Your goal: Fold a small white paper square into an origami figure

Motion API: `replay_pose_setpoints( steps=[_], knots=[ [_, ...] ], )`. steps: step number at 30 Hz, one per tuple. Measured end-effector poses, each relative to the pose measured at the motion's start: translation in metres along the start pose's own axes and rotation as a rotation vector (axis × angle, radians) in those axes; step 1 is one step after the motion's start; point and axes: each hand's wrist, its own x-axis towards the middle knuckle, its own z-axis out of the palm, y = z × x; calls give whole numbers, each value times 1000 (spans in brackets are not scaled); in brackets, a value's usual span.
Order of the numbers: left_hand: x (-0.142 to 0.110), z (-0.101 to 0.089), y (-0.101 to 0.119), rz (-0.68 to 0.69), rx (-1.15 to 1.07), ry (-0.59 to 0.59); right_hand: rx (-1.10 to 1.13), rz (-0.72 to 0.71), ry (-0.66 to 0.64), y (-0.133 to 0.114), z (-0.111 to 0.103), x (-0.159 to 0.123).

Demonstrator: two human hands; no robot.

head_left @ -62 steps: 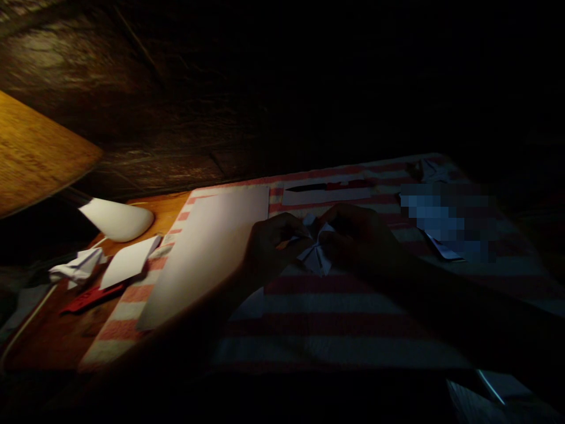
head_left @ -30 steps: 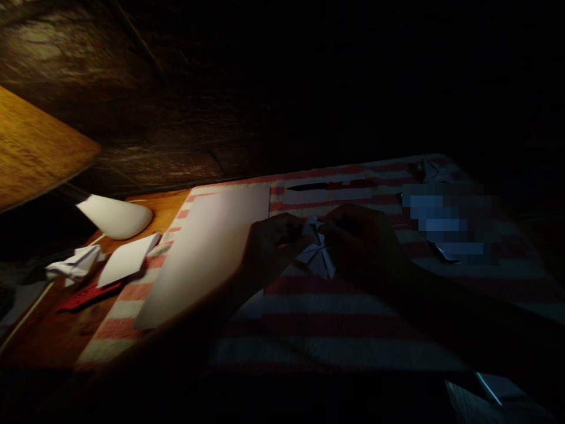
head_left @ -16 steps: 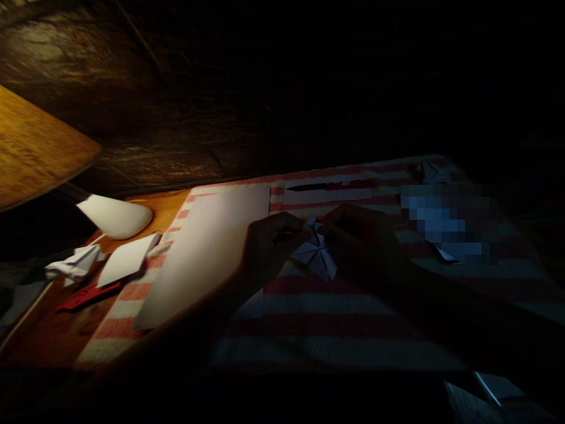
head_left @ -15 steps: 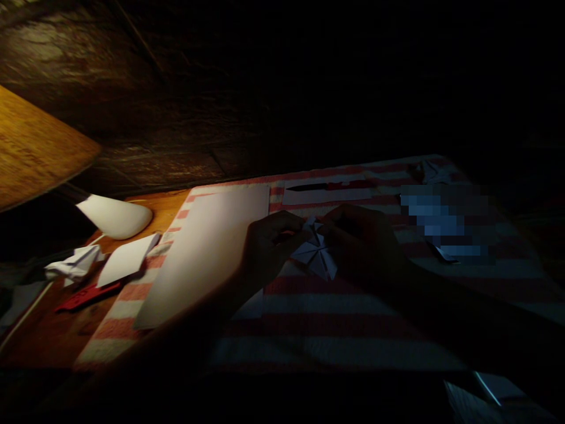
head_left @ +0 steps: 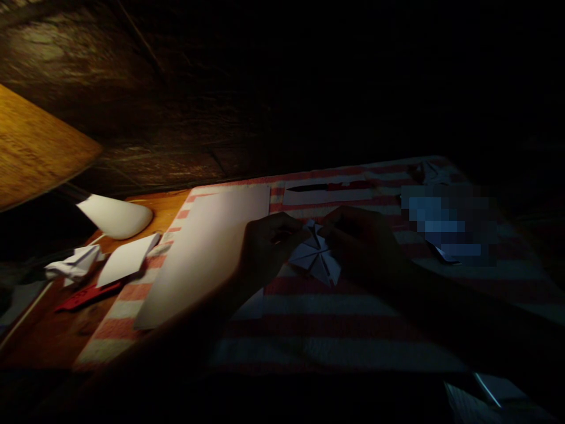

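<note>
Between my two hands is a folded piece of white paper (head_left: 318, 259), with creases that meet near its middle and pointed flaps. My left hand (head_left: 271, 241) pinches its left upper edge between thumb and fingers. From the other side my right hand (head_left: 359, 235) grips the right upper edge in the same way. Both hands are in deep shadow, so the single fingertips are hard to make out. Below the paper lies a red and white striped cloth (head_left: 335, 324). A large white sheet (head_left: 212, 241) rests on the cloth beside my left hand.
A knife (head_left: 326, 186) with a red handle lies on a paper strip behind my hands. At the right is a phone-like device (head_left: 441, 221), its screen blurred. Left stand a white lamp base (head_left: 117, 218), crumpled folded paper (head_left: 75, 264), a small white sheet (head_left: 128, 259) and a red object (head_left: 88, 296).
The folded paper has spread wider between my hands, its flaps opening out and its lower tip reaching further down. My hands stay in nearly the same place.
</note>
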Motion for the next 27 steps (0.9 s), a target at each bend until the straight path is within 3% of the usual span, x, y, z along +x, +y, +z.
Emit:
replay_pose_setpoints(
  steps=[15,27],
  knots=[
    [0,1,1,2,-12,0,84,50,-18,1,0,0],
    [-1,2,1,32,-46,-24,146,6,-50,3,0,-1]
  ],
)
